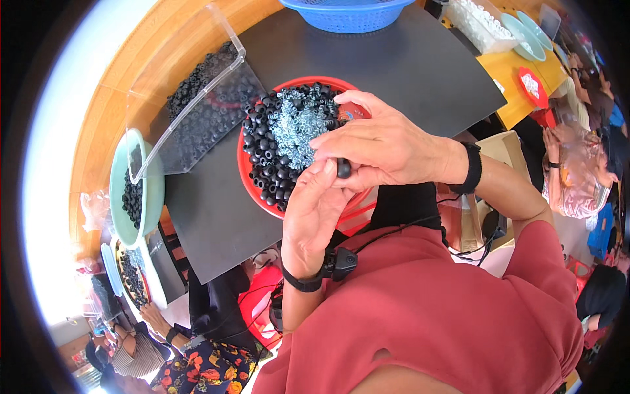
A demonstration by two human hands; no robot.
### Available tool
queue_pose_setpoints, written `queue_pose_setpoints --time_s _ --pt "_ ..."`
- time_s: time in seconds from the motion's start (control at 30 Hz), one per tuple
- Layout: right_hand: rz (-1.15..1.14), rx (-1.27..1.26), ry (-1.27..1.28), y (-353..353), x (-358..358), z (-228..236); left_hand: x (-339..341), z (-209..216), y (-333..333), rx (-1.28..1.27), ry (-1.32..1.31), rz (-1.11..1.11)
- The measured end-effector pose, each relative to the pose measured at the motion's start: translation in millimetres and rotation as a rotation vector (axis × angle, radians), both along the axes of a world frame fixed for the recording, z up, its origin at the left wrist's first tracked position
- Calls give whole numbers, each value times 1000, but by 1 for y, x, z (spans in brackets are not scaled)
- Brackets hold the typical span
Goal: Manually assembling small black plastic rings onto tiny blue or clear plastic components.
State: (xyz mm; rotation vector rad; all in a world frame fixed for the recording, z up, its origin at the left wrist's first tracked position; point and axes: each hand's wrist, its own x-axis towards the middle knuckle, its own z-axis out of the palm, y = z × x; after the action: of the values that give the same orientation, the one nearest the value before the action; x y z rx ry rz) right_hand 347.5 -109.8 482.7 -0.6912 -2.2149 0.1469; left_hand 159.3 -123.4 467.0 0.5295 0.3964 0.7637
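Note:
Both my hands meet over the near right side of a red basin (243, 172). Between their fingertips is a small round black plastic piece (343, 168). My right hand (394, 148) comes from the right with fingers curled and closed around the piece. My left hand (315, 207), palm up, pinches at the same spot from below; what its fingertips grip is partly covered by the right hand. In the basin lie many similar black plastic pieces (262, 146), hollow and rounded. A heap of small silvery metal springs (298, 128) sits on top of them, just left of my right fingertips.
A tilted clear plastic bin (190, 98) of black pieces stands left on the dark table (216, 217). A pale green basin (157, 190) is beside it, a blue basket (348, 20) at the far edge. Another person's hand (156, 320) works at lower left; more people sit at right.

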Motion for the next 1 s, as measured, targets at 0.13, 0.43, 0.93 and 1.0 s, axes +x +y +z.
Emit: queue_pose_setpoints --time_s 0.13,0.43,0.93,1.0 --pt "71 -16 -20 5 4 2 1 0 -3 -97 -114 21" --pt "-27 -33 -44 1 3 -1 4 -1 -4 322 269 233" --pt "-318 267 -158 -9 -12 -2 8 7 -11 598 645 460" --pt "-263 159 -34 -9 -13 -2 9 7 -14 572 616 466"
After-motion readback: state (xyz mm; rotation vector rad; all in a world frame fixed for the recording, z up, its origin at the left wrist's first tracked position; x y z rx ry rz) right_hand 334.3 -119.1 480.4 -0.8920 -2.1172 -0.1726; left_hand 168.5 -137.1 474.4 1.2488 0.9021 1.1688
